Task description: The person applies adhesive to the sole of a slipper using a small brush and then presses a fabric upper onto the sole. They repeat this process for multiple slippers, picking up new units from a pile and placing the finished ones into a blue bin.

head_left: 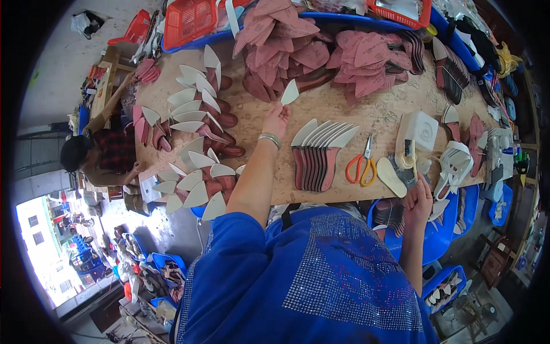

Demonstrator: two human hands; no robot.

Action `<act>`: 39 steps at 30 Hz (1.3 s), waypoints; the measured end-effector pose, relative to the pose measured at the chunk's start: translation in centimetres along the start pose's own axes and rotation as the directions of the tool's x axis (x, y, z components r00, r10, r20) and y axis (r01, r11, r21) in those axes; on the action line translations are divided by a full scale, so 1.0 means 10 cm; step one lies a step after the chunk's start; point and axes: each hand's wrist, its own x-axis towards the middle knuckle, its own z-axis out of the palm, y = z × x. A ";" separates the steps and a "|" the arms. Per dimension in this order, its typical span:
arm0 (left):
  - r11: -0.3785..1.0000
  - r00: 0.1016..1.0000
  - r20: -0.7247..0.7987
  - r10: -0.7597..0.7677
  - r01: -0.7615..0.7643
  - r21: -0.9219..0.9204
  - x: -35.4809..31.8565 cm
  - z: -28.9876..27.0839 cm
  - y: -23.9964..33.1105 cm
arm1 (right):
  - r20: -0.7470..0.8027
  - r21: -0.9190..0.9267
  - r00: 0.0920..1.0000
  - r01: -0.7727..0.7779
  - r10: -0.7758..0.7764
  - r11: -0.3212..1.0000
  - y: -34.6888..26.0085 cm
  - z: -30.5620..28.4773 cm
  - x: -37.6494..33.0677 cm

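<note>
My left hand [277,119] reaches across the table, its fingers closed on a white pointed shoe piece [290,92]. A long reddish-brown piece [316,80] lies just beyond it; I cannot tell whether the two are joined. Low at the right, my right hand [418,200] is closed around the pale handle of a small brush [415,163]. The brush head is beside a white plastic container [417,132]. Between my hands stands a neat row of reddish-brown insoles [315,166] with white ends. Orange-handled scissors [362,167] and a cream sole-shaped piece [391,177] lie near my right hand.
Overlapping white-ended insoles [200,120] cover the table's left. Heaps of reddish pieces [366,60] are at the back, before red baskets [189,23]. Another stack of insoles [451,74] stands far right. Another person [112,149] works at the left end. Blue bins [441,229] stand below.
</note>
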 end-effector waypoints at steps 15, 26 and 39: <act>0.011 0.848 0.173 0.500 -0.207 0.978 0.02 -0.11 0.21 | -0.048 -0.014 0.999 -0.001 0.000 1.000 0.06 -0.16 -0.04; -0.205 0.957 0.289 0.019 -0.279 0.938 -0.57 0.45 -0.06 | -0.047 -0.045 0.999 -0.003 0.001 0.999 0.00 -0.38 -0.04; 0.638 0.822 0.568 -0.054 -0.409 0.653 -1.88 0.65 0.55 | 0.464 -0.855 0.839 0.508 -0.283 0.106 -0.17 -0.85 0.33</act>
